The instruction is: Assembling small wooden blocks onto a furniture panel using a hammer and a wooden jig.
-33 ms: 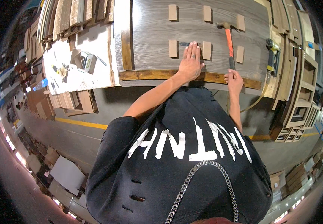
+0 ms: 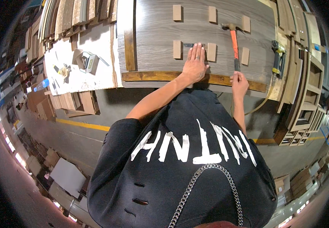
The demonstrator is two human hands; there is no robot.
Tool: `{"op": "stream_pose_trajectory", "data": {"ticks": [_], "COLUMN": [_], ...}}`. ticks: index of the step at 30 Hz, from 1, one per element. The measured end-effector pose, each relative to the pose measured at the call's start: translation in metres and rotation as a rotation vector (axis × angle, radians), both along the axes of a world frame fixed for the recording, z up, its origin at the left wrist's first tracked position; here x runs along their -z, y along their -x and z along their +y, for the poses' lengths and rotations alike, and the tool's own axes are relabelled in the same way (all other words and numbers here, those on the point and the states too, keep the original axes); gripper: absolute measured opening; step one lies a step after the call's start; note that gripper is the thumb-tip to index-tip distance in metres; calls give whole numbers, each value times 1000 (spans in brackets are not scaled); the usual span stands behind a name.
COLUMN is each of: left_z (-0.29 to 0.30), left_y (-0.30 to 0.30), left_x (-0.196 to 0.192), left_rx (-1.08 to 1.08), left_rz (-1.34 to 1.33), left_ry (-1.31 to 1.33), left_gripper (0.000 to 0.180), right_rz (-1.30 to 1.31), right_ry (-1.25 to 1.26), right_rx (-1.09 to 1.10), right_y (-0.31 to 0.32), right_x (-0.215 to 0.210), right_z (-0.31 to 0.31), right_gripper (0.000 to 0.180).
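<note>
A grey wood-grain board (image 2: 153, 38) lies before me, with dark brown stained strips (image 2: 153, 76) along its near and left sides. My left hand (image 2: 195, 68) rests flat on it, fingers stretched together, the wrist crossing the near strip. A small dark piece (image 2: 188, 45) shows partly by its fingertips. Several pale wooden blocks (image 2: 177, 50) stand in two rows on the board. My right hand (image 2: 240, 83), near the right part of the front strip, is closed round the handle end of a claw hammer (image 2: 234, 43) with an orange and black handle. The hammer's head points away from me.
At the board's right edge lies a yellow and black air tool (image 2: 276, 59) with a yellowish hose (image 2: 263, 102). Stacked wooden frames (image 2: 308, 95) stand farther right. A white sheet (image 2: 62, 53) to the left bears a box and small items. Wood strips (image 2: 77, 15) lie behind it.
</note>
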State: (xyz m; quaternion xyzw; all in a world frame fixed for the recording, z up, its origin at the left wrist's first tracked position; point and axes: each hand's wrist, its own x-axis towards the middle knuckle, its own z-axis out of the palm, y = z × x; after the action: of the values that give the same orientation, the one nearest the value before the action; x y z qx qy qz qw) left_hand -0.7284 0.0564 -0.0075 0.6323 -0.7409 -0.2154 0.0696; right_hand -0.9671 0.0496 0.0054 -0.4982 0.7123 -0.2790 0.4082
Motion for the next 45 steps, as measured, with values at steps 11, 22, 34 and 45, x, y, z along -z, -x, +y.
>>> {"op": "stream_pose_trajectory", "data": {"ticks": [11,22,34,45], "left_z": [1,-42,-44,-46], "left_y": [-17,-189,-189,-189], "left_x": [-37,25,50,51], "left_rx": [-211,-469,-539,-550], "left_rz": [295,-251,-406,-404], "left_ry": [126,400,373,423], "left_gripper": [67,49,51,53], "right_rz": [280,486,409,477], "right_ry": [574,642,170,760], "right_rx": [-500,-1048,-685,-701], "right_y": [-113,-131,-164,-115], "right_x": [-28,12,-2,4], "right_z": [-70,-84,-31,-75], "right_gripper": [14,47,62,22]}}
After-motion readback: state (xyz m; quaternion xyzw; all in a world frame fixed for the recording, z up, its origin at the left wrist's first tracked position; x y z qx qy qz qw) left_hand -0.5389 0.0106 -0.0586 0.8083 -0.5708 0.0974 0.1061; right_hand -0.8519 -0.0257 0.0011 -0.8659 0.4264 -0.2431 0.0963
